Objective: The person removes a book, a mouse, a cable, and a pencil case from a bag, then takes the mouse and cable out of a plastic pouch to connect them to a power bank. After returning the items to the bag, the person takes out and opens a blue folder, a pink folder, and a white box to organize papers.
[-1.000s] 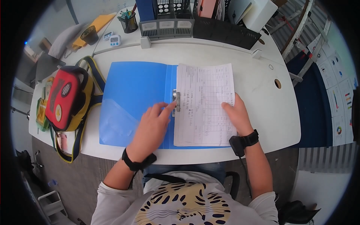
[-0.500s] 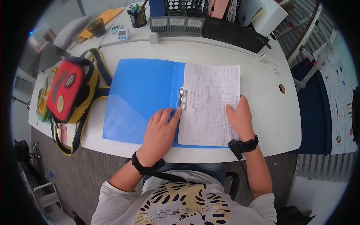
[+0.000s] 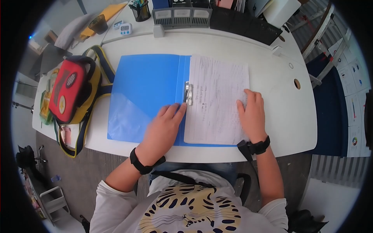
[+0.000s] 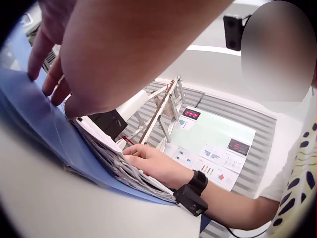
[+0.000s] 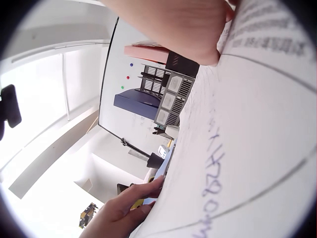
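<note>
A blue folder (image 3: 143,75) lies spread on the white table, with a stack of printed and handwritten sheets (image 3: 217,77) on its right side. A metal clip (image 3: 189,93) sits along the stack's left edge. My left hand (image 3: 163,126) rests over the folder's spine, its index fingertip right at the lower end of the clip. At the stack's right edge is my right hand (image 3: 253,116), thumb on the top sheet and fingers extended along the edge. In the right wrist view, the top sheet (image 5: 247,134) bears large handwriting and curves up near the hand.
To the left lies a red and yellow bag (image 3: 72,91) with dark straps touching the folder's side. Along the back stand a grey file rack (image 3: 182,17), a black pen holder (image 3: 140,11) and a small white timer (image 3: 125,28). A round hole (image 3: 297,84) is at the tabletop's right.
My left index fingertip has slid from the clip's front to its lower end. The right hand's fingers have lifted and spread at the sheets' edge. The head view has shifted slightly.
</note>
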Motion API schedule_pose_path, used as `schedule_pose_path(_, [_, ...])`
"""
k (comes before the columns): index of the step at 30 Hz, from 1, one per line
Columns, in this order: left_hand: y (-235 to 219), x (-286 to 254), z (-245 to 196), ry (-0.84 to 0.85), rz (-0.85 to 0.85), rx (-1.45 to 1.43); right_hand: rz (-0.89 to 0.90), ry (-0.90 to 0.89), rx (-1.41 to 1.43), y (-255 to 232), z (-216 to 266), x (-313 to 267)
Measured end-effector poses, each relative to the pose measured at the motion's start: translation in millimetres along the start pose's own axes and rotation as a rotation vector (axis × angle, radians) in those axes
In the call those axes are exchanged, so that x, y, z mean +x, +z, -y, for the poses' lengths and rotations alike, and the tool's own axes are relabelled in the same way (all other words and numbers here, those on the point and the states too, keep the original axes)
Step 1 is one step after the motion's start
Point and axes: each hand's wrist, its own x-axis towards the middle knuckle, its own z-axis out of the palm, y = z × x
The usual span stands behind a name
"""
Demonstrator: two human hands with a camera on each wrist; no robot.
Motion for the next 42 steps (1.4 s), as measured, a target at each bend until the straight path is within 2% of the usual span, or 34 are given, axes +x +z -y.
schedule_pose_path(7, [-4,-5,1,-0.074,0.016,-0.115,-0.025,0.008,0.021,3,-3,1])
schedule_pose_path(9, [-4,-4,2,-0.016,0.007,-0.083,-0.015,0.013,0.032,2,-2,2])
schedule_pose_path(22, [-9,-2,9,-0.023,0.054,-0.168,0.005,0.015,0.032,7,-8,4])
schedule_pose_path(37, [-13,1,8,-0.024,0.069,-0.158,0.008,-0.001,0.043,7,-9,4])
schedule_pose_path(42, [-11,3,2,-0.009,0.083,-0.022,0.005,-0.007,0.034,7,-8,4])
